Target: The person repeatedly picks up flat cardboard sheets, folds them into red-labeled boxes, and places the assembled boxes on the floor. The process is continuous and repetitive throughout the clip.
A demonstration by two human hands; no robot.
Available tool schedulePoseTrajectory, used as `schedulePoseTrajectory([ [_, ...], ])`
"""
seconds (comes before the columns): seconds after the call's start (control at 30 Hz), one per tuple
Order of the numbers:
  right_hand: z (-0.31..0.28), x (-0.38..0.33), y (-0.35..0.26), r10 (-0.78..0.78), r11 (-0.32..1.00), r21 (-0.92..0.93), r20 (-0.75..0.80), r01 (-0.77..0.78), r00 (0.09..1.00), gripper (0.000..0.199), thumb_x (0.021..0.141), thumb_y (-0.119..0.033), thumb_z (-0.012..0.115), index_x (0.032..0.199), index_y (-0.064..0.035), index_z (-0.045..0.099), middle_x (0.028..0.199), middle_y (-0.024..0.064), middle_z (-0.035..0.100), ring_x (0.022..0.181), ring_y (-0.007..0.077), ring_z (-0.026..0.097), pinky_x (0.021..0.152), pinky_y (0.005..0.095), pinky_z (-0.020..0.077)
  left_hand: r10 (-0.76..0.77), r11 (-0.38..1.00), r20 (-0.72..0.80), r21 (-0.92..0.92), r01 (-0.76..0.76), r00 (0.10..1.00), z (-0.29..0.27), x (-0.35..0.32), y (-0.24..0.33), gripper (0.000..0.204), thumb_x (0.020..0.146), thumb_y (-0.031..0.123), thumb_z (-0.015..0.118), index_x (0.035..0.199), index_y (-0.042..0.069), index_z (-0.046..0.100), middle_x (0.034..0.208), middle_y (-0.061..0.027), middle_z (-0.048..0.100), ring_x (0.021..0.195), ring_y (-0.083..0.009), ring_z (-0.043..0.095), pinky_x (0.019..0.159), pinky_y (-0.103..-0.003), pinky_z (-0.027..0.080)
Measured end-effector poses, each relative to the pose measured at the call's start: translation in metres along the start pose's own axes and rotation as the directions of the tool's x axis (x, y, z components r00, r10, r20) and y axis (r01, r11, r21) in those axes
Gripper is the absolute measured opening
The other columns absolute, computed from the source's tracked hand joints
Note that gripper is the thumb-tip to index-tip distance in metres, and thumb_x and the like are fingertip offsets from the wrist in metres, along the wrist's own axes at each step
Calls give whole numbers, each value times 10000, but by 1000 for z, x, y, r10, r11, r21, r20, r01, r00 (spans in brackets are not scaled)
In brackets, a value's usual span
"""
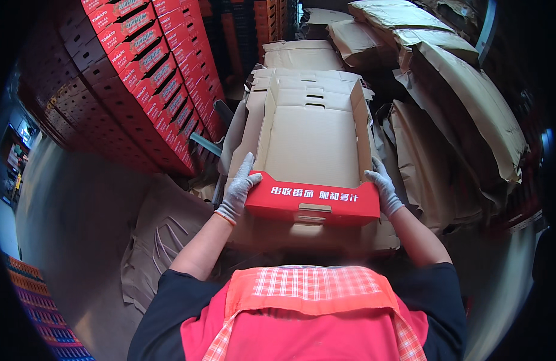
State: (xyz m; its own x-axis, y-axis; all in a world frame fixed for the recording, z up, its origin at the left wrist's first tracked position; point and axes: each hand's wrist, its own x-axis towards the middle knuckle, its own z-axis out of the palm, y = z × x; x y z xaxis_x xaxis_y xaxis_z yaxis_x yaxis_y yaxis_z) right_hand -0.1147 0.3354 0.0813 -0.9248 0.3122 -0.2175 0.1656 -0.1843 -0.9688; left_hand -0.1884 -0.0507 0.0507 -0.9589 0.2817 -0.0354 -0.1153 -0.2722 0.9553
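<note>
In front of me lies a partly folded cardboard tray (311, 144), brown inside, with a red front wall (314, 203) that bears white printing and a small slot. Its near wall and both long sides stand up, while the far end flap (314, 90) with its slots lies flat. Wearing a white knit glove, my left hand (239, 189) grips the near left corner, thumb over the red edge. My right hand (383, 185), gloved too, grips the near right corner, its fingers along the outer side. More flat cardboard (245, 132) shows beneath the tray.
Tall stacks of red folded trays (151, 66) rise at the left. Large brown paper-wrapped bundles (470, 102) are piled at the right, with more bundles (305, 55) behind. Crumpled brown paper (160, 240) covers the floor at my left. Colourful stacked trays (46, 307) stand at the lower left.
</note>
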Motion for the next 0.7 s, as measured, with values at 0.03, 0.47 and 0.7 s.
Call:
schedulePoseTrajectory([
  [0.03,-5,4,1,-27,998,60,68,23,997,645,856,-119,632,1459,-24,422,1335,159,530,1213,238,528,1018,342,444,-42,980,23,-195,46,999,3,4,-7,798,889,70,587,1586,58,200,1570,-94,353,1274,-177,492,1109,-307,368],
  [0.47,104,-119,-271,-259,529,-672,454,518,853,716,745,-136,620,1432,-19,454,1205,138,607,1071,212,609,934,330,504,-354,392,461,-717,577,814,141,-74,-32,236,884,167,506,1051,33,606,1125,-142,659,1112,-294,621,1021,-536,478],
  [0.7,163,-89,-232,-455,-177,-695,686,697,568,487,871,-391,670,1187,-22,637,859,185,691,781,334,691,722,402,546,-439,897,324,108,428,838,124,-109,43,397,928,298,582,1111,-49,638,1220,-216,629,1099,-350,639,964,-448,513],
])
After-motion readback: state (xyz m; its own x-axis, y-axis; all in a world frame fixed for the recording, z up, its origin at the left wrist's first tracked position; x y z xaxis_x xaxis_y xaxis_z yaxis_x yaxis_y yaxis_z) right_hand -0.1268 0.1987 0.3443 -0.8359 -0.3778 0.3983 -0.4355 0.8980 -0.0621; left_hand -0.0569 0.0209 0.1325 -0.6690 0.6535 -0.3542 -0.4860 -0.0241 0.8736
